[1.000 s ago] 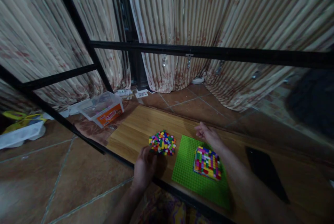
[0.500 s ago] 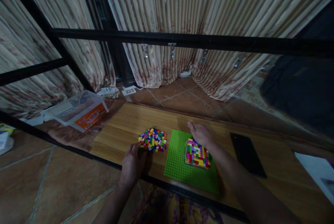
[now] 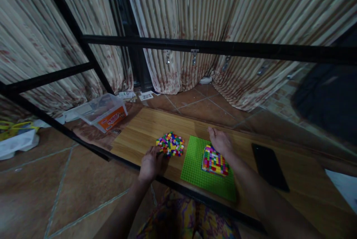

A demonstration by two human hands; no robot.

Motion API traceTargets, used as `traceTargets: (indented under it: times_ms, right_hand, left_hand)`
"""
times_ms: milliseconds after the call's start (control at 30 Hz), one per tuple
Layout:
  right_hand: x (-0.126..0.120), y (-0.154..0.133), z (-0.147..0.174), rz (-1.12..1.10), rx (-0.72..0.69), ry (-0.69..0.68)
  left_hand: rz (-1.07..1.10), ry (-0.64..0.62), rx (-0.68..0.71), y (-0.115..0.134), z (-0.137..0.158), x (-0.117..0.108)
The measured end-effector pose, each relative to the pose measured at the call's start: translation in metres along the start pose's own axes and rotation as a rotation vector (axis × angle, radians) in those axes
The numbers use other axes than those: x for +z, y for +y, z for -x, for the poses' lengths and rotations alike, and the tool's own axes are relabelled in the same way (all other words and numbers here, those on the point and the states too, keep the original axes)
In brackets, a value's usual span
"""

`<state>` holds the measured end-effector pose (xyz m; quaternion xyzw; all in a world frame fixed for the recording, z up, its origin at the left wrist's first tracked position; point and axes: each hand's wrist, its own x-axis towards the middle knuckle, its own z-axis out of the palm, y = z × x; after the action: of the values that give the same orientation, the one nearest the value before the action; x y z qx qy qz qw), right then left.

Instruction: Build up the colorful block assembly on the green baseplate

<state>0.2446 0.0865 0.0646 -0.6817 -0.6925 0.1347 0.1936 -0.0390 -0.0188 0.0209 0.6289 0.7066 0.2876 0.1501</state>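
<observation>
our left hand [image 3: 150, 164], fingers loose and empty, touches the brick pile [image 3: 170, 144] just left of the baseplate [image 3: 195, 164]; our right hand [image 3: 221, 141] lies flat behind the block [image 3: 214, 160].

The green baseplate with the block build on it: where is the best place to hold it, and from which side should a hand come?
Probably the near left corner of the green baseplate, from the table's front edge. The plate lies flat on the wooden table, that part is bare, and the block build and right hand sit on its far right. The left hand is close by.
</observation>
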Motion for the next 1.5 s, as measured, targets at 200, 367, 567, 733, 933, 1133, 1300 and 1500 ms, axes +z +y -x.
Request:
traceTargets:
  times_ms: [200, 367, 567, 733, 933, 1133, 1300, 1500]
  right_hand:
    - [-0.028, -0.001, 0.004, -0.219, -0.028, 0.170]
    - [-0.038, -0.023, 0.041, -0.530, -0.068, 0.284]
    - [-0.002, -0.053, 0.128, -0.714, -0.018, 0.164]
    - [0.017, -0.066, 0.181, -0.658, -0.054, 0.072]
    - [0.010, -0.064, 0.210, -0.585, -0.092, 0.020]
    - [0.003, -0.059, 0.232, -0.546, -0.029, 0.003]
    - [0.000, -0.053, 0.237, -0.553, 0.014, 0.001]
    - [0.002, -0.055, 0.218, -0.627, -0.004, -0.023]
  left_hand:
    - [0.052, 0.009, 0.037, -0.001, 0.000, -0.004]
    - [0.114, 0.051, 0.051, -0.009, 0.002, 0.002]
    - [0.184, 0.091, 0.134, -0.017, 0.005, 0.005]
    - [0.211, 0.082, 0.186, -0.021, 0.005, 0.004]
    - [0.272, 0.084, 0.227, -0.026, 0.003, 0.006]
    - [0.290, 0.096, 0.254, -0.028, 0.002, 0.007]
    - [0.289, 0.091, 0.290, -0.026, 0.003, 0.001]
    - [0.344, 0.072, 0.247, -0.022, 0.003, -0.006]
